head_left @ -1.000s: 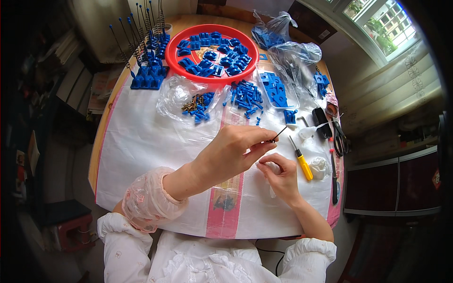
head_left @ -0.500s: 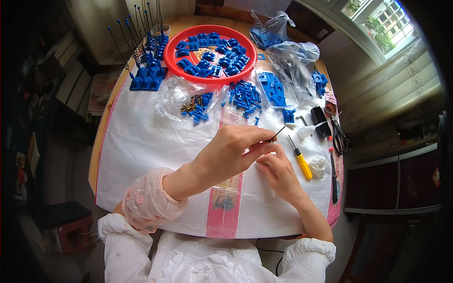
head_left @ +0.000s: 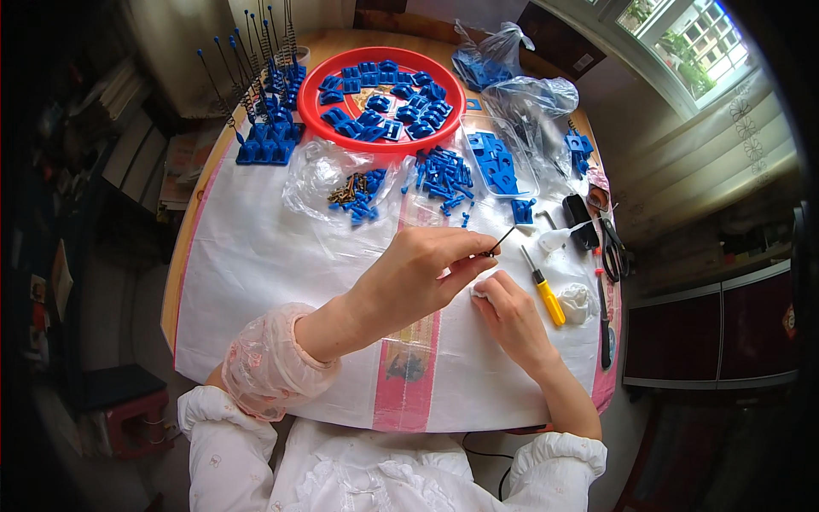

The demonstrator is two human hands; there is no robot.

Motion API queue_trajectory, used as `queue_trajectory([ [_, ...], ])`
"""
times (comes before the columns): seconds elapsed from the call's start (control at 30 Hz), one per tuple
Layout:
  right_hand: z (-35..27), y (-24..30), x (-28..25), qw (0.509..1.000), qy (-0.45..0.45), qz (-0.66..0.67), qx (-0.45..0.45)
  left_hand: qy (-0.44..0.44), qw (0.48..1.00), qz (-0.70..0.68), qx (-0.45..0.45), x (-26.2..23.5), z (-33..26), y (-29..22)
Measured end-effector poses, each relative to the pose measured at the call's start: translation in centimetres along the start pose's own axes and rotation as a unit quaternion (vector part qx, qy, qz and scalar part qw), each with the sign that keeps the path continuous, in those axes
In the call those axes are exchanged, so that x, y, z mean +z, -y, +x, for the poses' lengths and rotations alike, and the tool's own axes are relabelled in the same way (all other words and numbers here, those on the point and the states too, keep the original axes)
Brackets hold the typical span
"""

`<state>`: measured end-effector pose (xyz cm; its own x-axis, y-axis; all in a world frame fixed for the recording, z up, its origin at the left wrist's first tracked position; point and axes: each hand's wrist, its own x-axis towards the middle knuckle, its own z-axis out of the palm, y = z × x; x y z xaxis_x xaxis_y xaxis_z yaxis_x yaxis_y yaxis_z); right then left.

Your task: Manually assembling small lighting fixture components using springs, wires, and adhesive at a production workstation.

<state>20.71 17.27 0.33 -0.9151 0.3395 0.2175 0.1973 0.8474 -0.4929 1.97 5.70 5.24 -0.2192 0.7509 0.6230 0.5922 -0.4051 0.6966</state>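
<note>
My left hand (head_left: pixel 414 269) is raised over the middle of the table, pinching a thin black rod (head_left: pixel 505 239) that points up and to the right. Its lower end is hidden in my fingers. Just right of it and a little nearer, my right hand (head_left: pixel 516 320) is closed, fingers curled round a crumpled white wad (head_left: pixel 479 293), perhaps tissue, of which only an edge shows. The two hands are apart. Right of my right hand lies a screwdriver (head_left: pixel 548 296) with a yellow handle, beside another crumpled white wad (head_left: pixel 577 301).
A red basin (head_left: pixel 309 119) of blue plastic parts stands at the back. Blue stands with springs (head_left: pixel 266 145) are at the far left. Nearer lie a plastic bag (head_left: pixel 307 175) with screws, blue pegs (head_left: pixel 439 175), and a clear tray (head_left: pixel 522 183). Scissors (head_left: pixel 613 252) lie at the right edge.
My right hand has drawn away from my left, toward me and slightly right, and the white wad now shows at its fingers. The left hand and rod have hardly moved.
</note>
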Motion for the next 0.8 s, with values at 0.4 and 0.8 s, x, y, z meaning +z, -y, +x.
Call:
queue_trajectory([
  [0.4, 0.0, 1.0, 2.0, 0.992, -0.061, 0.104, -0.028, 0.017, 1.000, -0.005, -0.018, 0.0, -0.2, 0.1],
  [0.8, 0.6, 1.2, 2.6, 0.992, -0.074, 0.096, -0.040, 0.006, 1.000, -0.007, -0.001, 0.0, -0.2, 0.2],
])
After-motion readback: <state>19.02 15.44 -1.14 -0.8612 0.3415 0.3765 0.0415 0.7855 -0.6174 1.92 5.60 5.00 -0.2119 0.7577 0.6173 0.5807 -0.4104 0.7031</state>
